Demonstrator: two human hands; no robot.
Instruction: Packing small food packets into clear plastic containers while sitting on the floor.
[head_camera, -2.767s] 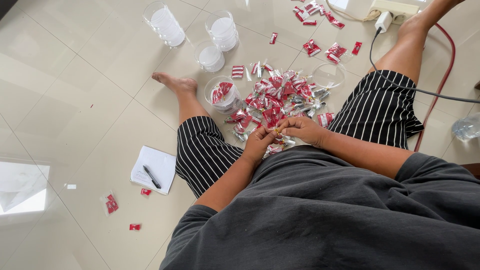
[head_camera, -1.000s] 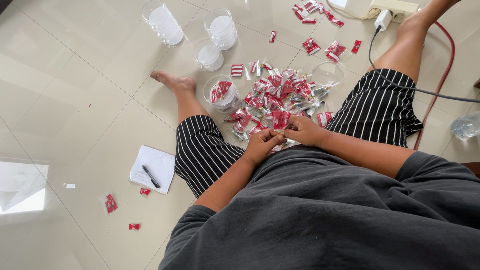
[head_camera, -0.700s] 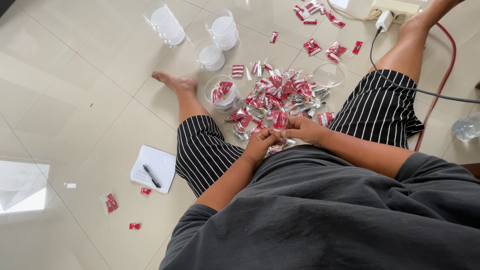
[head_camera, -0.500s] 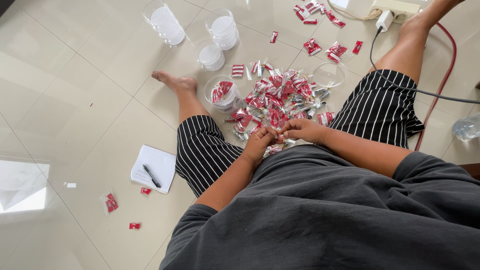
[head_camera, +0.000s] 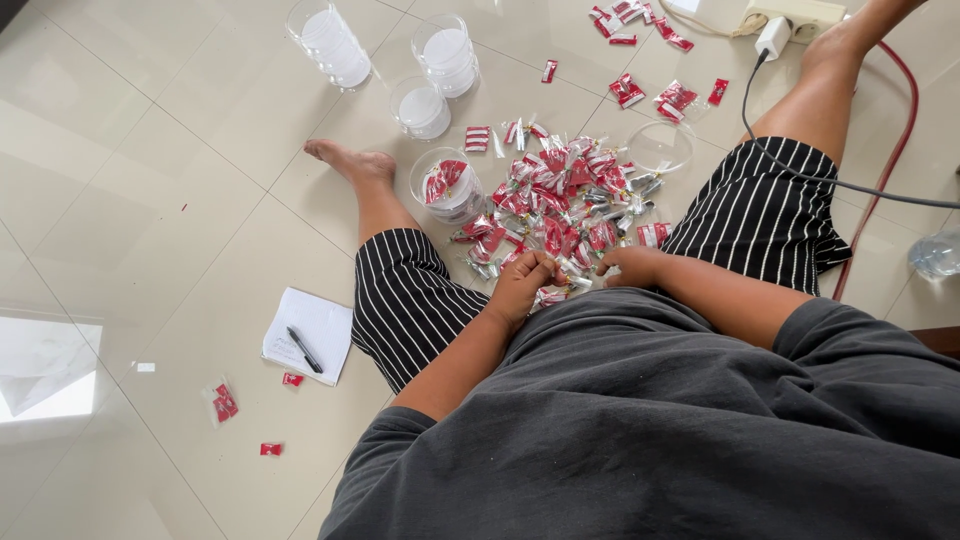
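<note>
I sit on a tiled floor with my legs spread around a pile of small red and silver wrapped packets. My left hand and my right hand meet at the near edge of the pile, fingers curled on packets between them. What exactly each hand grips is partly hidden. A clear plastic cup holding a few red packets stands by my left knee. An empty clear lid or dish lies at the pile's far right.
Stacks of clear cups stand at the back. A notepad with a pen lies at left with stray packets. A power strip, cables and a water bottle are at right.
My hands have stayed at the near edge of the pile with only small finger movements. The cup and the pile look the same.
</note>
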